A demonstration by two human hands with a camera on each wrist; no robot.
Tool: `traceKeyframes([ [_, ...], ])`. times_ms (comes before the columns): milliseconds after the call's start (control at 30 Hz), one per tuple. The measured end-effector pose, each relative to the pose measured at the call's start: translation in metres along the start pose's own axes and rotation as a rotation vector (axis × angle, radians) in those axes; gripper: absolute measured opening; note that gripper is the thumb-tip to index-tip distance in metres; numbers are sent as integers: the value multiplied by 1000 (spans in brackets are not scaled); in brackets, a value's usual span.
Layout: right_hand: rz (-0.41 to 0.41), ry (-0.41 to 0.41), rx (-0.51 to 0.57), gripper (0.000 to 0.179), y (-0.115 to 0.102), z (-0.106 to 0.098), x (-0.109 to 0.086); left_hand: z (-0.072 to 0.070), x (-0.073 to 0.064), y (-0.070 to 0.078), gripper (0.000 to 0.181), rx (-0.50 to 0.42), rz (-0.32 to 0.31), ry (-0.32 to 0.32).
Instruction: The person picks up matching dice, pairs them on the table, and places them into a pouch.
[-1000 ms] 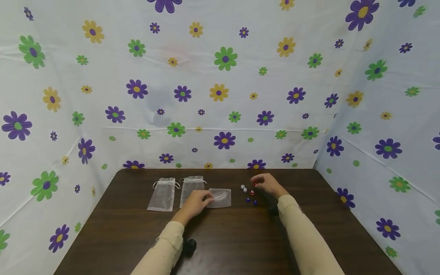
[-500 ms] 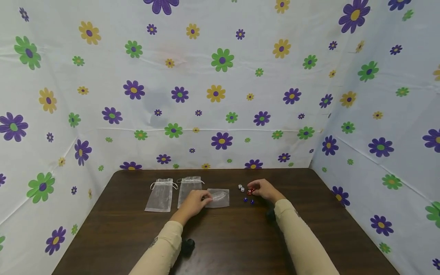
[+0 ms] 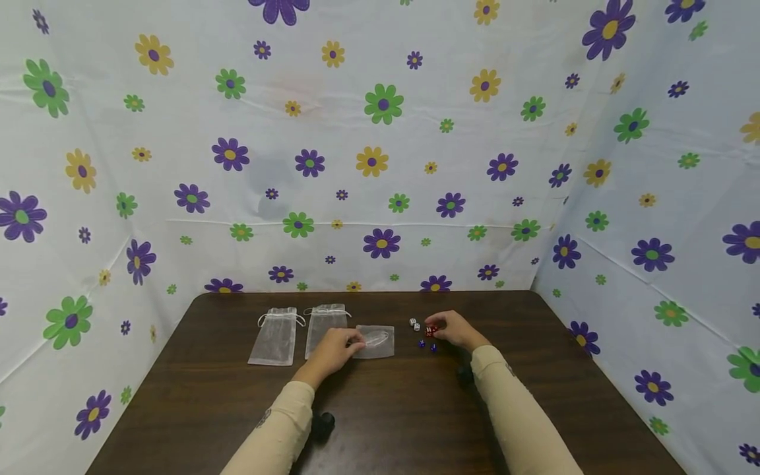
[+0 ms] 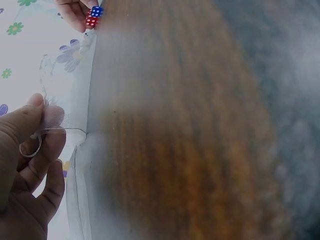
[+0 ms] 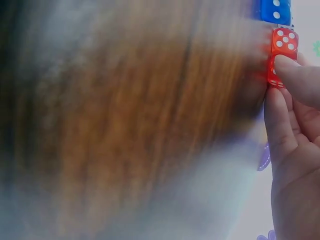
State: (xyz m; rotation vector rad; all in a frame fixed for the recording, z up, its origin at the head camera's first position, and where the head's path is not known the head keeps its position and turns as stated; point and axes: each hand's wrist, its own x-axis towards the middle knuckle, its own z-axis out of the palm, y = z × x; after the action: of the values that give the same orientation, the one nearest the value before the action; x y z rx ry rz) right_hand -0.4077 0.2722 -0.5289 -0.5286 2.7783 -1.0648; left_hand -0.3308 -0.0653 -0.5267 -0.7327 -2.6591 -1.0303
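With thumb and fingers, my left hand [image 3: 331,351] pinches the edge of a small sheer drawstring bag [image 3: 382,348], which lies sideways on the table. Its thin white cord [image 4: 31,150] loops by the fingers in the left wrist view. My right hand [image 3: 456,328] holds a red die [image 5: 272,79] between thumb and fingers, right beside a second red die [image 5: 285,41]. A blue die [image 5: 276,11] shows beyond them in the right wrist view. Two white dice [image 3: 417,327] sit left of the red pair, and two blue dice [image 3: 421,343] are nearer me.
Two more sheer drawstring bags lie flat to the left, one farthest left [image 3: 274,343] and one [image 3: 325,323] partly behind my left hand. The dark wooden table [image 3: 392,422] ends at a flowered cloth wall [image 3: 332,132] at the back.
My right hand has come down and slightly left with the red die, bringing it beside the other red die. The left hand stays on the bag. The head view has shifted slightly.
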Motion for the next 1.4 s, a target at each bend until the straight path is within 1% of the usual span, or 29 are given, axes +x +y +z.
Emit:
traceKeyframes([
  [167,-1,4,-16,31,-3,0,0,-1,0,0,9,-9,13,4],
  [367,-78,-3,12,31,-10,2,-1,-2,-1,2,6,-5,21,19],
  [500,-104,-8,21,29,-11,5,1,-1,-1,1,6,-6,27,26],
  [667,-94,-8,6,28,-9,9,3,0,-1,-1,7,2,28,18],
  [833,-95,-12,21,27,-8,10,4,0,-1,-2,5,-1,9,13],
  [1033,-76,-11,29,25,-10,11,5,0,0,-2,9,-10,12,15],
  [1100,-66,-4,23,24,-10,11,5,-1,0,-1,10,-6,17,18],
  [1200,-71,8,16,24,-12,10,4,-1,0,-1,8,-4,25,24],
  [1400,-61,50,8,23,-22,5,5,-1,1,-3,4,7,42,31],
])
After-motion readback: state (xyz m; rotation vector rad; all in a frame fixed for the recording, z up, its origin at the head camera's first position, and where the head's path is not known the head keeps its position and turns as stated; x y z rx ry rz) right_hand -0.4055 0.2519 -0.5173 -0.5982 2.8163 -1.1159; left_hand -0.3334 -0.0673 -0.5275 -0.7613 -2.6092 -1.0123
